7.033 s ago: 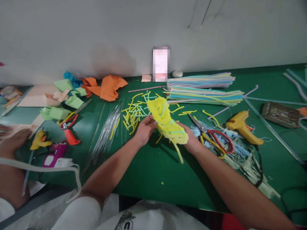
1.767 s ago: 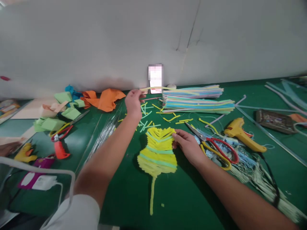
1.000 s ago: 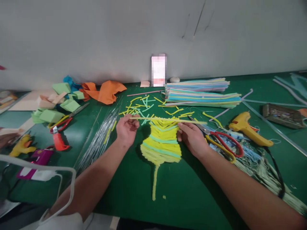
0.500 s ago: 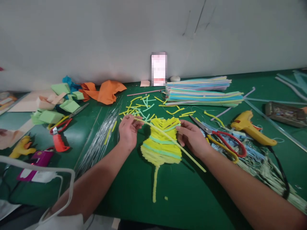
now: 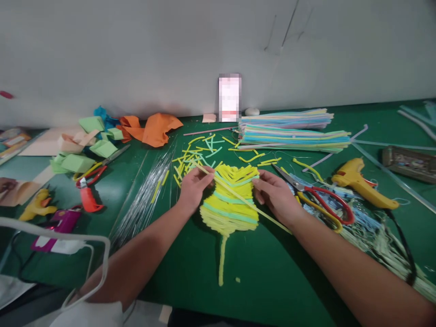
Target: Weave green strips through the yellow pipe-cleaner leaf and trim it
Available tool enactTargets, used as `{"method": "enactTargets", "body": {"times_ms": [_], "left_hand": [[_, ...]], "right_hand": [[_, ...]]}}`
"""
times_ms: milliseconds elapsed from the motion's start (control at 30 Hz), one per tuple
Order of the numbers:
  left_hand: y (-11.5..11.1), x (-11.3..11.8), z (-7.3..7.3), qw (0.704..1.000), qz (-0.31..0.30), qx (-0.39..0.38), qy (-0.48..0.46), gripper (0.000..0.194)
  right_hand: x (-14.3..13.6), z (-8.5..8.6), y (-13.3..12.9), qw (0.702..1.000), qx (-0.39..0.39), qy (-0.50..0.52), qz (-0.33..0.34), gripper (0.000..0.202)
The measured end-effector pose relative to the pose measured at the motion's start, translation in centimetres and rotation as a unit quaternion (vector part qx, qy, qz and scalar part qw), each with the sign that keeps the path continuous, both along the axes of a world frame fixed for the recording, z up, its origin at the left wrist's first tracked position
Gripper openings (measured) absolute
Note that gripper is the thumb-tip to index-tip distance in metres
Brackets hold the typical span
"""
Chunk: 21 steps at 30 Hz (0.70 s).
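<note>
A flat yellow pipe-cleaner piece (image 5: 226, 210) with mint-green stripes and a stem at its near end lies on the green table in front of me. My left hand (image 5: 195, 187) pinches a long pale yellow pipe cleaner (image 5: 267, 215) near its far-left end. That strand runs diagonally over the piece, down toward my right wrist. With thumb and fingers closed, my right hand (image 5: 276, 194) grips the upper right edge of the piece; its fingertips are partly hidden.
Scissors (image 5: 315, 195) and a yellow glue gun (image 5: 364, 184) lie at right. Behind are cut pipe-cleaner bits (image 5: 250, 157) and bundled pipe cleaners (image 5: 296, 136). Wires (image 5: 146, 195), folded paper (image 5: 78, 163), a red-handled tool (image 5: 90, 197) and a white frame (image 5: 106, 259) are at left.
My left hand has moved right along with the pale yellow pipe cleaner, to the piece's upper left edge. My right hand stays at the right edge. The view has shifted slightly.
</note>
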State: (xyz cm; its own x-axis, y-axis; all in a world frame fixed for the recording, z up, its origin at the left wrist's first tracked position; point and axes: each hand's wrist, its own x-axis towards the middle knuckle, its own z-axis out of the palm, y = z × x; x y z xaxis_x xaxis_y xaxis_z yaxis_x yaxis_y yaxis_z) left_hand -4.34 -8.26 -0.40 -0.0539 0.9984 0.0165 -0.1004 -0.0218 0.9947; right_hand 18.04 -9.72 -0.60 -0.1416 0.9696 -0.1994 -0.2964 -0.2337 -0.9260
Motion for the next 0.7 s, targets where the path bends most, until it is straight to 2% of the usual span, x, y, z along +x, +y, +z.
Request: {"method": "enactTargets", "body": {"times_ms": [167,300,433,567,700], "left_hand": [[0.48,0.04,0.25,0.993,0.086,0.028,-0.081,0.024],[0.9,-0.26,0.66,0.978,0.138,0.0,-0.156,0.031],[0.74,-0.35,0.94,0.975,0.13,-0.037,-0.176,0.034],[0.3,-0.05,0.75,0.984,0.091,-0.006,-0.153,0.033],[0.13,-0.02,0.21,0.995,0.029,0.016,-0.096,0.025]], "right_hand": [[0.06,-0.11,0.06,1.0,-0.015,0.018,0.011,0.03],[0.14,-0.22,0.1,0.999,-0.025,0.027,0.006,0.03],[0.1,-0.18,0.09,0.999,-0.045,0.019,0.003,0.033],[-0.11,0.12,0.09,0.999,-0.048,0.001,-0.009,0.036],[-0.24,0.42,0.06,0.999,-0.036,-0.008,-0.007,0.037]]}}
